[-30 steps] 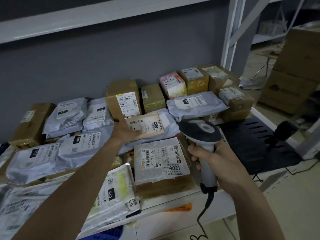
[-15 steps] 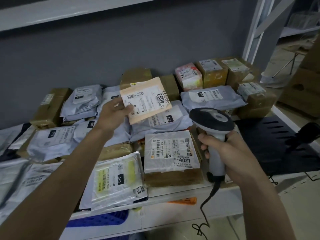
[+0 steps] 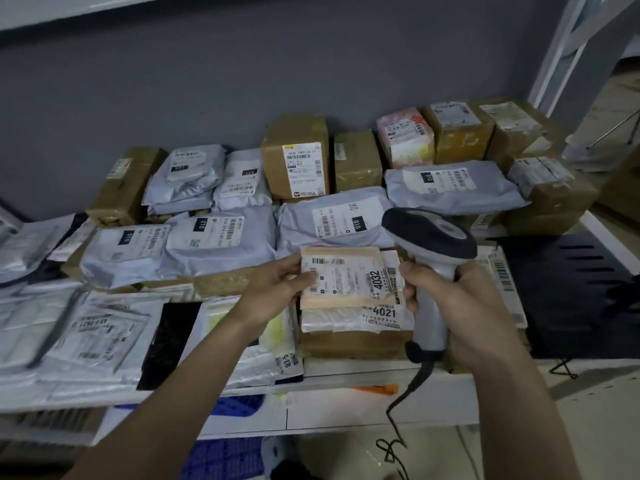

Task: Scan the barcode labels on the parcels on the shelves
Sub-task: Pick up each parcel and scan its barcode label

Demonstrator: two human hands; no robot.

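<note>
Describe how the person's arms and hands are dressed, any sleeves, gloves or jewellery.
Both forearms are bare as far as the frame shows, with no sleeve edge in view. The left hand and the right hand wear no gloves. No watch, bracelet or ring can be seen on the wrists or visible fingers.

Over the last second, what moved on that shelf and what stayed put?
The left hand lifted the small tan parcel 4032 off the grey bags, then brought it down over parcel 4021, still pinching its edge. The right hand kept its grip on the scanner. The other parcels stayed put.
</note>
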